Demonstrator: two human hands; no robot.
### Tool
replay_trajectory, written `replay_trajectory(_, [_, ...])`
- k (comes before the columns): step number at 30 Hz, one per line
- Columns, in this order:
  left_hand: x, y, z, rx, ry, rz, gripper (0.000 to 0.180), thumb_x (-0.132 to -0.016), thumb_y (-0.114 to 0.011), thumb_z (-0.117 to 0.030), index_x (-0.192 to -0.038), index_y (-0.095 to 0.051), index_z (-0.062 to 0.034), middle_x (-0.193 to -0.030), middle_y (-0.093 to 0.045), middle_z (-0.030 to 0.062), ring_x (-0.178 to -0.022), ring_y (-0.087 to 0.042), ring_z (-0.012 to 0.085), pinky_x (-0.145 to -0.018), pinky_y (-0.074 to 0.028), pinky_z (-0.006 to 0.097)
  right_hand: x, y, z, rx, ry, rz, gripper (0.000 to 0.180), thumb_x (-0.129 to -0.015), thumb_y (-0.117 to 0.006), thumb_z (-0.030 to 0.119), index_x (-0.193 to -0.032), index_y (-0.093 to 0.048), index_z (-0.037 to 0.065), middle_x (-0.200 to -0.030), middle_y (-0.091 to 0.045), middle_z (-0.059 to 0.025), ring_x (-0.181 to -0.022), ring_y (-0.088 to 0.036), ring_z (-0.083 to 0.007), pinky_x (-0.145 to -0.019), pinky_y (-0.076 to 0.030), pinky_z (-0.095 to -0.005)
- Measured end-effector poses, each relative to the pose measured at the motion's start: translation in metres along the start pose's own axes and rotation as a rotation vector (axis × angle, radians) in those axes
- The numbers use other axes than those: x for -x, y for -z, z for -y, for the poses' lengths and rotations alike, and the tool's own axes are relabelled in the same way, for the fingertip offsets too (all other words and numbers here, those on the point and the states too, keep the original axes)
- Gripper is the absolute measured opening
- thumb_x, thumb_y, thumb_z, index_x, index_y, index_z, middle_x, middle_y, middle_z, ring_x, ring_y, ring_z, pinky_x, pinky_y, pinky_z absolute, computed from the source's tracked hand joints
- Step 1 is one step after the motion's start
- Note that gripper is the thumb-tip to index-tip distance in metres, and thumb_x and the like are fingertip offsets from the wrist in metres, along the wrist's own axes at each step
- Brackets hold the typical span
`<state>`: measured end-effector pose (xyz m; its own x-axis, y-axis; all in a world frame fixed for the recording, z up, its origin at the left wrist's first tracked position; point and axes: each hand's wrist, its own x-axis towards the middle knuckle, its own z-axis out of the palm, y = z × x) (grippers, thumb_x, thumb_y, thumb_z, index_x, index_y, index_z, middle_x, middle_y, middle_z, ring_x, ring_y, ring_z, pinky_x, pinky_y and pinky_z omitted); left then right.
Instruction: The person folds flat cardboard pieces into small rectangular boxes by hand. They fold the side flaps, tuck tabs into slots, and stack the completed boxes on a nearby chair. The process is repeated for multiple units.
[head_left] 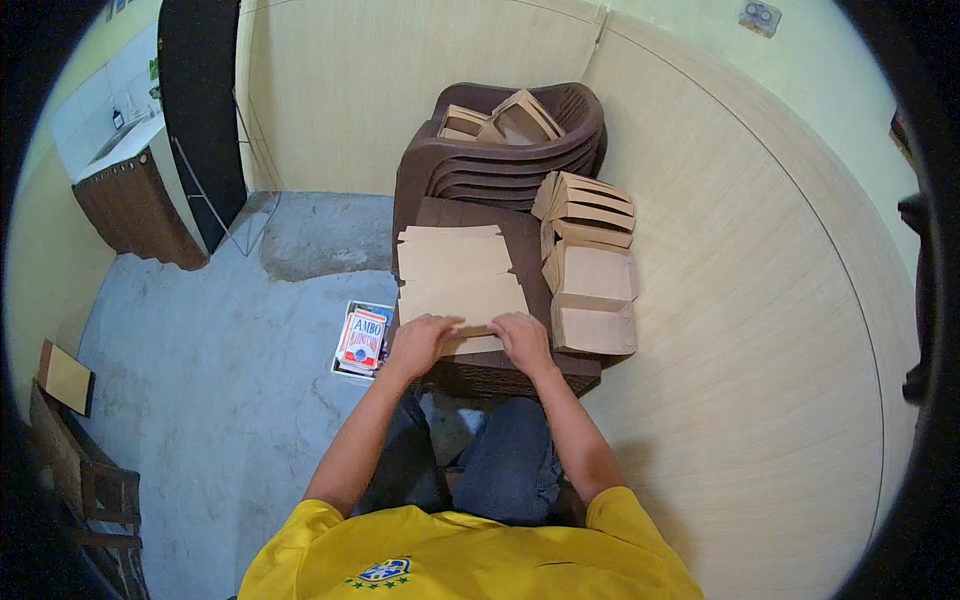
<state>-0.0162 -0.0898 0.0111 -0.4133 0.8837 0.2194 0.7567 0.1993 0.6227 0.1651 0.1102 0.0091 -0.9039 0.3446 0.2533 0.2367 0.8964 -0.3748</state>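
A flat, die-cut cardboard box blank (455, 265) lies on a brown plastic surface (532, 240) in front of me. My left hand (425, 343) grips its near flap on the left side, fingers curled over the fold. On the same flap, farther right, my right hand (521, 340) pinches the cardboard. Between my hands the fold line is bent slightly upward. My fingers partly hide the flap, and its near strip shows below them.
Folded open boxes (594, 300) stand to the right, by the wall. Behind, stacked brown plastic chairs (505, 165) hold more cardboard boxes (525, 118). At left on the floor sits a white box (345, 371) with a playing-card pack (361, 338). A wooden chair (105, 490) is far left.
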Motion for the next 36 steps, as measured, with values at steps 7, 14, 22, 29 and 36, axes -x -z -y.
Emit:
replay_trajectory(7, [-0.014, 0.001, 0.012, -0.292, -0.145, -0.221, 0.024, -0.095, -0.073, -0.027, -0.116, -0.084, -0.0292, -0.118, -0.071, -0.0015, -0.121, -0.061, 0.0260, -0.103, -0.048, 0.043, -0.044, -0.001, 0.011, 0.171, -0.358, -0.056, 0.065, -0.087, -0.081, 0.056, -0.136, -0.070, 0.015, -0.144, -0.058, -0.0156, -0.138, -0.048, -0.0373, -0.110, -0.040, -0.0560])
replay_trajectory(14, [-0.024, -0.017, 0.020, -0.094, 0.013, -0.201, 0.025, -0.092, -0.077, -0.024, -0.115, -0.086, -0.0282, -0.122, -0.073, 0.0013, -0.119, -0.062, 0.0298, -0.099, -0.052, 0.044, -0.032, -0.045, 0.078, 0.217, -0.293, -0.366, 0.097, -0.072, -0.090, 0.064, -0.147, -0.058, 0.010, -0.145, -0.053, -0.0161, -0.145, -0.040, -0.0399, -0.122, -0.030, -0.0577])
replay_trajectory(22, [-0.021, -0.009, 0.025, -0.064, -0.088, -0.215, 0.024, -0.097, -0.074, -0.020, -0.118, -0.084, -0.0223, -0.121, -0.073, 0.0018, -0.119, -0.062, 0.0302, -0.100, -0.053, 0.045, -0.032, -0.024, 0.017, 0.015, -0.620, -0.409, 0.085, -0.067, -0.099, 0.046, -0.134, -0.061, 0.012, -0.135, -0.056, -0.0141, -0.137, -0.047, -0.0387, -0.111, -0.041, -0.0550])
replay_trajectory(29, [-0.016, 0.000, 0.028, 0.305, 0.004, -0.255, 0.051, -0.092, -0.081, -0.037, -0.126, -0.070, -0.0012, -0.131, -0.067, 0.0147, -0.132, -0.058, 0.0375, -0.110, -0.048, 0.049, -0.024, -0.033, 0.003, -0.005, -0.425, -0.386, 0.075, -0.084, -0.089, 0.018, -0.148, -0.052, 0.006, -0.153, -0.048, -0.0212, -0.145, -0.043, -0.0429, -0.121, -0.038, -0.0507])
replay_trajectory(36, [0.021, 0.008, -0.017, -0.255, -0.011, -0.097, 0.037, -0.089, -0.083, -0.037, -0.108, -0.072, -0.0079, -0.106, -0.075, 0.0128, -0.112, -0.072, 0.0337, -0.088, -0.061, 0.050, -0.005, -0.016, 0.013, -0.188, -0.331, -0.537, 0.076, -0.094, -0.078, 0.018, -0.158, -0.042, 0.000, -0.161, -0.042, -0.0253, -0.148, -0.043, -0.0446, -0.126, -0.035, -0.0477])
